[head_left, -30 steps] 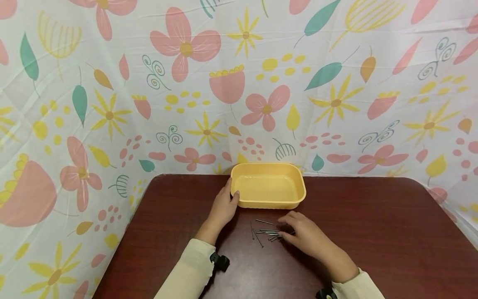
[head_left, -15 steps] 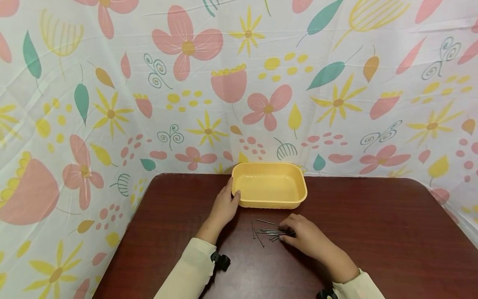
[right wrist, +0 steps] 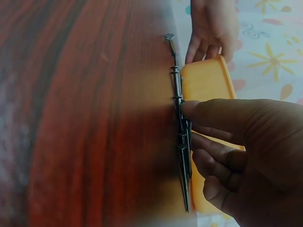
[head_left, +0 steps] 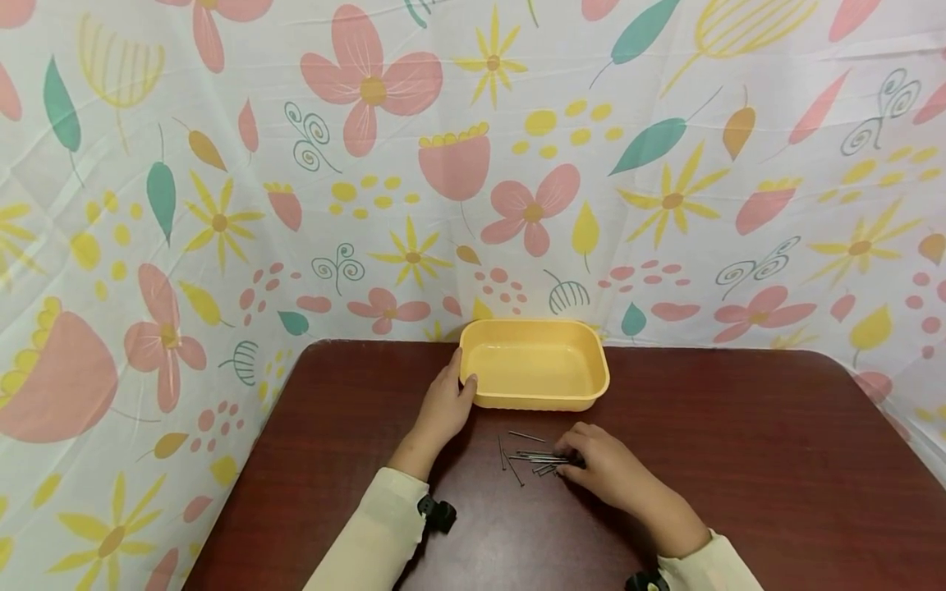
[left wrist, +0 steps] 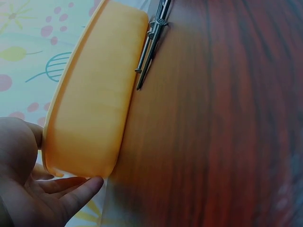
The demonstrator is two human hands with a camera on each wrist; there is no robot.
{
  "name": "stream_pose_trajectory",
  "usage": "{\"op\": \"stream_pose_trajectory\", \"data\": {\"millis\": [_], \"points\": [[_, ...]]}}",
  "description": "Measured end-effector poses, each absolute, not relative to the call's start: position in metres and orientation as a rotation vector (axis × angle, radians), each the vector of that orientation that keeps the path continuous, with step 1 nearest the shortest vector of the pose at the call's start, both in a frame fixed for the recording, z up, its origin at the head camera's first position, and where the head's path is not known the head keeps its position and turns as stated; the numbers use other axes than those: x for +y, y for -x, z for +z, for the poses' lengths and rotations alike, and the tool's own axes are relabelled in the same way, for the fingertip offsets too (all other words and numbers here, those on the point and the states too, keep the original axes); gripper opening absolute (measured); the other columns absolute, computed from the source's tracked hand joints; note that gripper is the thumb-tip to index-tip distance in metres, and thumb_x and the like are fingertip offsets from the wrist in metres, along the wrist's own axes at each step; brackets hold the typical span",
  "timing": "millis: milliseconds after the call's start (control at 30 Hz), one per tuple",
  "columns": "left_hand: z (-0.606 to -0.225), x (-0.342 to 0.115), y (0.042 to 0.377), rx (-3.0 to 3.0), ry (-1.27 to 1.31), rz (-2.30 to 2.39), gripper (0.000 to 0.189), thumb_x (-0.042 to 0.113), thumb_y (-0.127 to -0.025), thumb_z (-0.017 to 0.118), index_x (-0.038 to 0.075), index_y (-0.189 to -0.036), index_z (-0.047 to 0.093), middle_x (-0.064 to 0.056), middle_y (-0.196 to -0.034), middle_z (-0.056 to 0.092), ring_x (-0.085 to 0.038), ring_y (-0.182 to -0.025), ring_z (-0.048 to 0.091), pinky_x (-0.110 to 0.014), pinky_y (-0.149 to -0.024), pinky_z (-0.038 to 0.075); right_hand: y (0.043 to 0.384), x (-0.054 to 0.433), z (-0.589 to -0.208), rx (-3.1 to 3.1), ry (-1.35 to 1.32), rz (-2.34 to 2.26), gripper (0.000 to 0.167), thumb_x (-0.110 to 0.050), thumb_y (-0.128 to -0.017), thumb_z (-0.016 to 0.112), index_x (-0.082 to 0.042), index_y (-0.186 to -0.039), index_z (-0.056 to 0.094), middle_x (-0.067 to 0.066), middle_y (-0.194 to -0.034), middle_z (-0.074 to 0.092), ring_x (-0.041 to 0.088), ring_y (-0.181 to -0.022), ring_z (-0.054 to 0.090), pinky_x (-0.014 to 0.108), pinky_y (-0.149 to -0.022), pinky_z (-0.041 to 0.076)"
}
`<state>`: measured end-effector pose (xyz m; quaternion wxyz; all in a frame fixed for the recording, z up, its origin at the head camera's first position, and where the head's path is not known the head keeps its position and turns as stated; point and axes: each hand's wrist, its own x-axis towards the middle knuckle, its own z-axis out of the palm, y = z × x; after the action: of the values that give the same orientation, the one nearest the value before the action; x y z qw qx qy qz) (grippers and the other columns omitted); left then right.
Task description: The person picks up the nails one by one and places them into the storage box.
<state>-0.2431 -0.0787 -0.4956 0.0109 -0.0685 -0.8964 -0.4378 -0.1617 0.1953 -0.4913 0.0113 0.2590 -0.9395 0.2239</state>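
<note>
I note the right hand (head_left: 609,469) pinching slim grey metal nails (head_left: 539,458) that jut left of its fingertips, the left hand (head_left: 446,400) gripping the shallow yellow plastic tray (head_left: 539,403) beyond those fingers; a firmer mid-shaft pinch should limit slippage.

no readable text, no legible labels, brands, numbers or signs

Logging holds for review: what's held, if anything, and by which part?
Left grip holds the yellow tray by its left end; right grip touches the nails, pinch unclear.
</note>
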Motion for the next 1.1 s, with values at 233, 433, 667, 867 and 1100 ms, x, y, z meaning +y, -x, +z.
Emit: {"op": "stream_pose_trajectory", "data": {"millis": [233, 433, 667, 867, 1100], "points": [[-0.4946, -0.0788, 0.2434, -2.791, 0.220, -1.356, 0.066, 0.033, -0.106, 0.048, 0.009, -0.162, 0.022, -0.022, -0.158, 0.040, -0.039, -0.144, 0.043, -0.055, -0.116, 0.037, 0.1628, 0.1954, -0.4896, -2.944, -0.787, 0.733, 0.016, -0.015, -0.084, 0.081, -0.020, -0.090, 0.067, -0.009, -0.087, 0.057, 0.006, -0.080, 0.053, 0.024, -0.069, 0.047], [-0.4943, -0.0789, 0.2430, -2.809, 0.215, -1.339, 0.067, 0.035, -0.107, 0.048, 0.010, -0.163, 0.021, -0.022, -0.158, 0.040, -0.039, -0.144, 0.043, -0.054, -0.116, 0.038, 0.1628, 0.1957, -0.4901, -2.936, -0.798, 0.759, 0.017, -0.015, -0.085, 0.081, -0.021, -0.089, 0.065, -0.010, -0.086, 0.055, 0.004, -0.080, 0.051, 0.024, -0.068, 0.046], [-0.4942, -0.0783, 0.2436, -2.809, 0.229, -1.333, 0.067, 0.035, -0.107, 0.047, 0.009, -0.162, 0.021, -0.023, -0.157, 0.040, -0.039, -0.143, 0.044, -0.053, -0.115, 0.039, 0.1635, 0.1952, -0.4910, -2.949, -0.781, 0.779, 0.018, -0.013, -0.086, 0.079, -0.022, -0.087, 0.063, -0.012, -0.083, 0.053, 0.002, -0.079, 0.050, 0.024, -0.067, 0.045], [-0.4947, -0.0791, 0.2435, -2.815, 0.229, -1.327, 0.067, 0.037, -0.107, 0.046, 0.011, -0.163, 0.019, -0.022, -0.158, 0.041, -0.038, -0.143, 0.044, -0.052, -0.115, 0.040, 0.1646, 0.1954, -0.4922, -2.955, -0.770, 0.789, 0.018, -0.011, -0.086, 0.079, -0.021, -0.086, 0.064, -0.011, -0.082, 0.054, 0.003, -0.077, 0.051, 0.023, -0.066, 0.045], [-0.4939, -0.0796, 0.2441, -2.811, 0.243, -1.325, 0.067, 0.036, -0.107, 0.046, 0.010, -0.163, 0.019, -0.022, -0.156, 0.043, -0.037, -0.141, 0.047, -0.052, -0.114, 0.041, 0.1644, 0.1947, -0.4919, -2.970, -0.747, 0.796, 0.016, -0.011, -0.086, 0.078, -0.019, -0.086, 0.065, -0.011, -0.081, 0.055, 0.002, -0.076, 0.052, 0.024, -0.066, 0.046]]}}
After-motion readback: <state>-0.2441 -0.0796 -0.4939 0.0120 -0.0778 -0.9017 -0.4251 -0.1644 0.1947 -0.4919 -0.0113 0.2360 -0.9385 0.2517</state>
